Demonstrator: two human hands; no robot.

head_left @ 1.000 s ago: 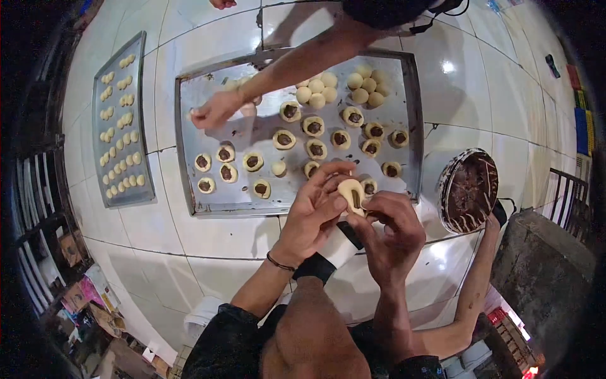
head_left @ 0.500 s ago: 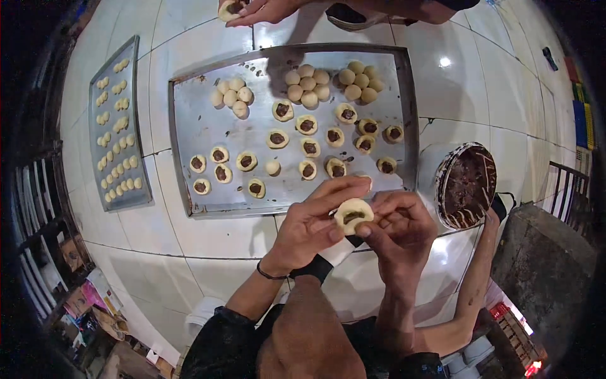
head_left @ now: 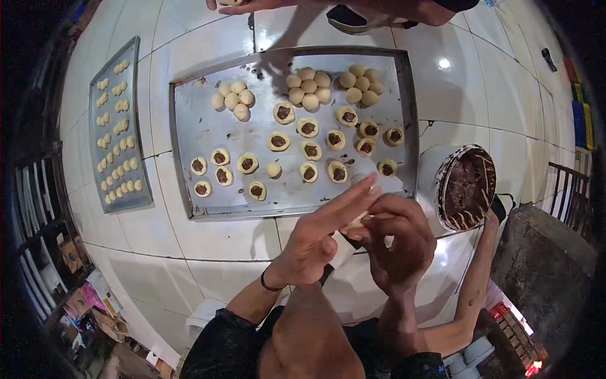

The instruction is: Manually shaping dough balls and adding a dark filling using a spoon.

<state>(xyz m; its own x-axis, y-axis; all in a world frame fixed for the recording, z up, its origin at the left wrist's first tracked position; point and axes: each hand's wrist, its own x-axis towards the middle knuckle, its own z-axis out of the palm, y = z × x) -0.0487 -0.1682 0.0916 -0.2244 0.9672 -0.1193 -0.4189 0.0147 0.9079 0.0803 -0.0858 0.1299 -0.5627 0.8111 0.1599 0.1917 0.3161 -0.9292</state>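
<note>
My left hand (head_left: 315,243) and my right hand (head_left: 399,243) meet just below the front edge of a large metal tray (head_left: 196,129). Between them they pinch a pale dough piece (head_left: 355,222), mostly hidden by my fingers; the left hand's fingers lie stretched flat over it. The tray carries several open dough cups with dark filling (head_left: 308,127) and clusters of plain dough balls (head_left: 308,87) along its far side. To the right of my right hand, a round bowl of dark chocolate filling (head_left: 466,186) stands tilted.
A narrower tray (head_left: 142,189) with rows of small dough pieces lies at the left on the white tiled floor. Another person's hand (head_left: 243,5) holds dough at the top edge. A dark block (head_left: 543,271) and racks sit at the right.
My hands have closed over the dough piece, hiding its filled opening, and dropped slightly toward me. The other person's hand left the tray and drew back to the top edge.
</note>
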